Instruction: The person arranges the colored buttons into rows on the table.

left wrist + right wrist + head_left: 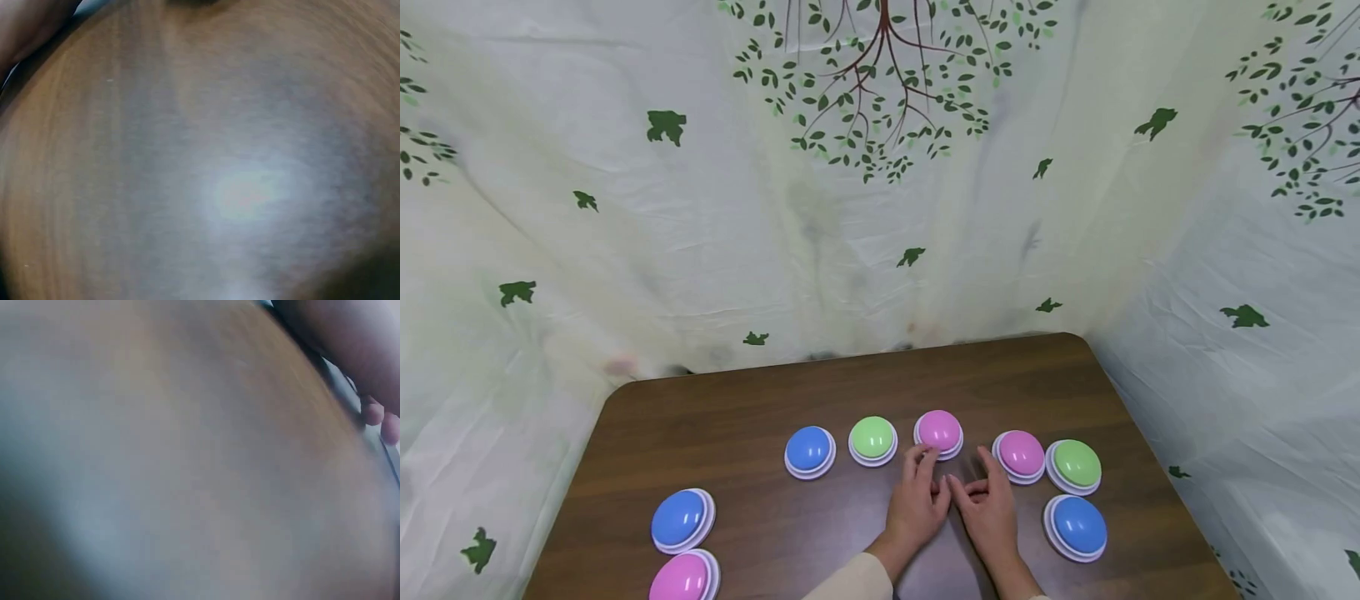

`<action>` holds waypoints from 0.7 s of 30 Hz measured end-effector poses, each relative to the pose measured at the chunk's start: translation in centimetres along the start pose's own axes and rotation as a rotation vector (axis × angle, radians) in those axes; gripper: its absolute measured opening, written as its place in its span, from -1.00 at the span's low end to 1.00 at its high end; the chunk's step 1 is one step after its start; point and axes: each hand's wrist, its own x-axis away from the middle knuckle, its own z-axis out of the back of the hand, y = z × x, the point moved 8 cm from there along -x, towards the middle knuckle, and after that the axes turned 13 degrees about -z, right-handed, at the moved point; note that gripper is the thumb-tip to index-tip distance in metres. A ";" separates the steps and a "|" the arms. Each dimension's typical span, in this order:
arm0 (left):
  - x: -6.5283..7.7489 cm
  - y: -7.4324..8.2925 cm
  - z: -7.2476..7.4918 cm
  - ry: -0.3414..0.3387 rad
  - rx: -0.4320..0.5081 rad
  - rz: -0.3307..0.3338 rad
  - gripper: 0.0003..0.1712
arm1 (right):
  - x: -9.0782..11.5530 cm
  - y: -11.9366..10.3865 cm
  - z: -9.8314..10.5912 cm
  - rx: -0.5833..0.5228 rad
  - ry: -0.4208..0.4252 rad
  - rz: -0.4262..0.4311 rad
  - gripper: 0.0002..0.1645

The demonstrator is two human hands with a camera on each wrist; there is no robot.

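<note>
In the head view my left hand point(916, 505) is over the table, its fingers loosely bent and nothing held. Its fingertips overlap the lower edge of a pink dome button point(939, 429) on a white base; whether they touch it I cannot tell. Beside it is my right hand point(989, 513), also holding nothing, with thumb and fingers turned toward the left hand. The two hands nearly meet at the thumbs. Just beyond the right fingertips sits a second pink button point(1022, 452). The wrist views show mostly blurred tabletop, with part of a hand point(350, 337) at the right wrist view's corner.
A green button point(1077, 463) and a blue button point(1080, 526) stand right of the hands. Leftward are a green button point(872, 437), blue buttons point(808, 449) point(677, 517) and a pink button point(680, 578). A patterned white cloth point(850, 250) hangs behind the brown table point(737, 417).
</note>
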 end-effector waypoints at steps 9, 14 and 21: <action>-1.1 4.2 -3.3 -0.257 0.244 -0.069 -0.34 | 1.9 1.4 5.2 0.114 0.346 -0.056 -0.39; -2.1 4.8 -5.5 -0.322 0.336 0.048 -0.41 | 1.4 1.7 6.2 0.133 0.405 -0.096 -0.34; -2.4 4.9 -6.8 -0.428 0.369 0.200 -0.44 | -0.6 2.1 6.2 0.125 0.426 -0.095 -0.32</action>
